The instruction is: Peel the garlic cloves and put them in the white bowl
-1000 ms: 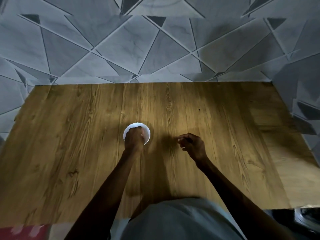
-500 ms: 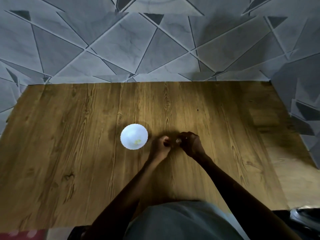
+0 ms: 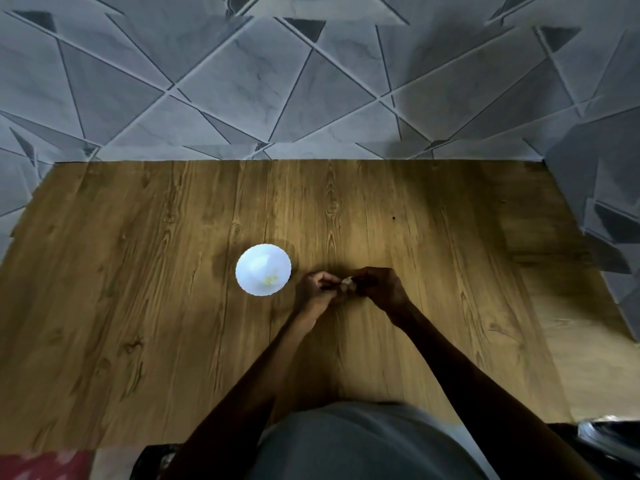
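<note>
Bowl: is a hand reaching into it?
No, the left hand and right hand meet right of the bowl, pinching a pale clove.

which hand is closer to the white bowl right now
Left. The left hand is just right of the white bowl, not touching it. The right hand is farther right, beyond the left; both pinch a garlic clove between them.

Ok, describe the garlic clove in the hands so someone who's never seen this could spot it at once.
Find the wooden table, then look just right of the white bowl, where the left hand and right hand meet. The garlic clove is the small pale lump pinched between their fingertips. The other pale things, the yellowish bits, lie inside the bowl.
</note>
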Demonstrator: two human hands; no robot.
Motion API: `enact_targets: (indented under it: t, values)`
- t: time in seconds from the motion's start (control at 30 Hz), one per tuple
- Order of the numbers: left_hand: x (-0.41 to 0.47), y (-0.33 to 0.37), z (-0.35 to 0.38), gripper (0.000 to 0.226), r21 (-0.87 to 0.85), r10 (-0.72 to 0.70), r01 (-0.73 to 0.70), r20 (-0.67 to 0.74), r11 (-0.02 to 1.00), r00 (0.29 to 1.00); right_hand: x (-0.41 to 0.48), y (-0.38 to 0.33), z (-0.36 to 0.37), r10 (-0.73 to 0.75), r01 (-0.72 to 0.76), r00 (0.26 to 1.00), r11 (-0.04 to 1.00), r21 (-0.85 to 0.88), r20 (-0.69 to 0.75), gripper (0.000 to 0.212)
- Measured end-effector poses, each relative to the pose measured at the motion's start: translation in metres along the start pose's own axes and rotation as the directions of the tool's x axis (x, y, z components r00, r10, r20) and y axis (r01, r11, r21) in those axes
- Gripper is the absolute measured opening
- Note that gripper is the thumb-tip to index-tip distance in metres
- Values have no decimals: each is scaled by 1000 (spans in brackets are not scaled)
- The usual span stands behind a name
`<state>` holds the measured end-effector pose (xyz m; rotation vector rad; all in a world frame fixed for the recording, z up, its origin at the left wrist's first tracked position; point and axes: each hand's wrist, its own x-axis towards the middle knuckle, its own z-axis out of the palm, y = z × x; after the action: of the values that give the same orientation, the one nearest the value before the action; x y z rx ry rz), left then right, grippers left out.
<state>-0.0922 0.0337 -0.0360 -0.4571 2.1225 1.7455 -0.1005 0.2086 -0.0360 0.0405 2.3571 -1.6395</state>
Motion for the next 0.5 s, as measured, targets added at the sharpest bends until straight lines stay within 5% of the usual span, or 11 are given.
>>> enact_targets:
  t: [0.17, 0.33, 0.5]
  values:
    - [-8, 0, 1, 19, -37, 32, -30, 66, 999, 997, -2, 2, -4, -5, 6, 1000, 999, -32, 21, 19]
    - [-14, 8, 2, 22, 225, 183, -198, 84, 954, 979, 1, 3, -3, -60, 65, 998, 980, -188, 33, 13]
    - [-16, 17, 3, 22, 389, 236, -240, 60, 890, 970, -3, -5, -6, -51, 56, 998, 985, -161, 38, 8]
